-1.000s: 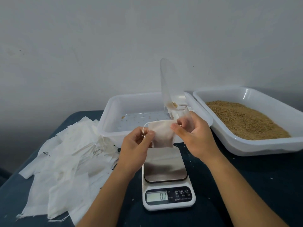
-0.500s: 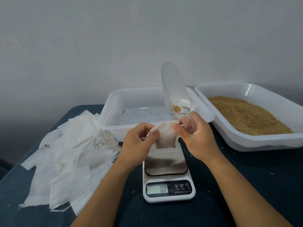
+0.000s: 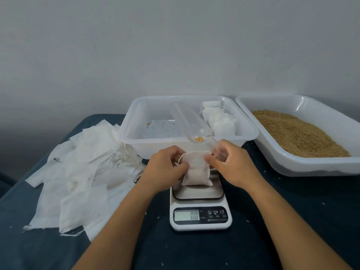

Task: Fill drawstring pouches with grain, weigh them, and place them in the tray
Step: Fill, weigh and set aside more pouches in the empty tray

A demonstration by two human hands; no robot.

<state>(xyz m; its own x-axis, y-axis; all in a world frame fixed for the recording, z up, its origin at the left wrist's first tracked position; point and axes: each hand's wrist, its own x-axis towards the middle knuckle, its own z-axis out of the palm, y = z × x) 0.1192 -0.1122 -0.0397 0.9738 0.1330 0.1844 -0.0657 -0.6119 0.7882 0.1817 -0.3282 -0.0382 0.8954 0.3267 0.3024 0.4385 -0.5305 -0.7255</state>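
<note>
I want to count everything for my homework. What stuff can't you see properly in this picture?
All from the head view:
- Inside the pouch: cloth hides how much grain it holds.
- Scoop handle: the right hand covers it.
- Scale button labels: too small to read.
- Whether the pouch touches the scale plate: unclear; the display reads 0.0.
- Grain tray: right edge cuts it off.
- Filled pouches in the middle tray: they overlap, so no sure count.

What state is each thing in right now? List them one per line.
Pouch: filled, held over the scale by both hands.
Left hand: pinching the pouch's drawstring side.
Right hand: gripping pouch and scoop handle.
Scoop: nearly empty, a few grains left.
Scale: on, reads 0.0.
Middle tray: holds filled pouches.
Right tray: holds grain.
</note>
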